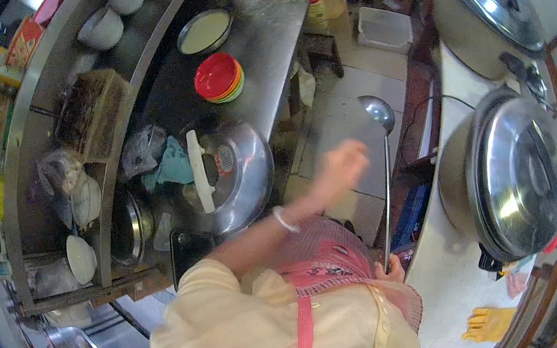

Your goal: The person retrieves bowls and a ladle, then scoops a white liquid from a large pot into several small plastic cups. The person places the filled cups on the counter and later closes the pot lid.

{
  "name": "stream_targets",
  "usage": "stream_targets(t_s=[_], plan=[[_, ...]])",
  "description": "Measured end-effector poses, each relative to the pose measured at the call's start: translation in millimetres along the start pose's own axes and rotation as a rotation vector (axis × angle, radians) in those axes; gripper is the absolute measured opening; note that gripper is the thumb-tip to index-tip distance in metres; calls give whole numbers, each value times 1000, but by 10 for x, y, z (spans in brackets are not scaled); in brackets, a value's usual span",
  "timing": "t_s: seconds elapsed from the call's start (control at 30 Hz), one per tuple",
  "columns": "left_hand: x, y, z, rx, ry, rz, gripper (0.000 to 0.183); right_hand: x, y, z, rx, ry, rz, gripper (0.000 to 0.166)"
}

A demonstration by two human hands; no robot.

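My right hand [392, 270] grips the end of a steel ladle's long handle, low beside the apron. The ladle [386, 168] points away from me, its bowl [378, 113] over the tiled floor. Blurred by motion, my left hand [344, 166] reaches out across my front, a white bracelet on its wrist. Nothing shows in it, but the blur hides how its fingers are set. To its left, a large shiny metal basin or lid [252, 178] with a white bar [200, 171] across it lies on the steel counter.
Stacked coloured bowls [217, 77] and a metal bowl of pale contents [205, 32] stand on the steel counter [267, 66]. Right, two large lidded pots [519, 174] [494, 3] sit on a white counter [441, 306] with yellow gloves [489, 323]. A plastic bin [384, 29] is on the floor.
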State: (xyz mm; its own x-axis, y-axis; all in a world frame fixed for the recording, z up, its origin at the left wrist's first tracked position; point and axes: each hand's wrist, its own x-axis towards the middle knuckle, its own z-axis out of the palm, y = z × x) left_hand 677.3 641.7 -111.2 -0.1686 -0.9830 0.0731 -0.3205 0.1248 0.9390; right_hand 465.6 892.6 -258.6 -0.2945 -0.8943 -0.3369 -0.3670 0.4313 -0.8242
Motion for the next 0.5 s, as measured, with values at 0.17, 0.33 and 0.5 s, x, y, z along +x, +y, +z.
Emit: stream_targets(t_s=[0.17,0.33,0.5], plan=[[711,-1197,-1568,-736,662,-465,49,388,-307,145,-108,-35,4,29],[964,-2170,-2536,-1191,767,-623,67,559,-641,239,-128,-97,86,28],[1095,-2680,-2572,-452,496,-272,42,566,-748,394,-193,-40,108,30]])
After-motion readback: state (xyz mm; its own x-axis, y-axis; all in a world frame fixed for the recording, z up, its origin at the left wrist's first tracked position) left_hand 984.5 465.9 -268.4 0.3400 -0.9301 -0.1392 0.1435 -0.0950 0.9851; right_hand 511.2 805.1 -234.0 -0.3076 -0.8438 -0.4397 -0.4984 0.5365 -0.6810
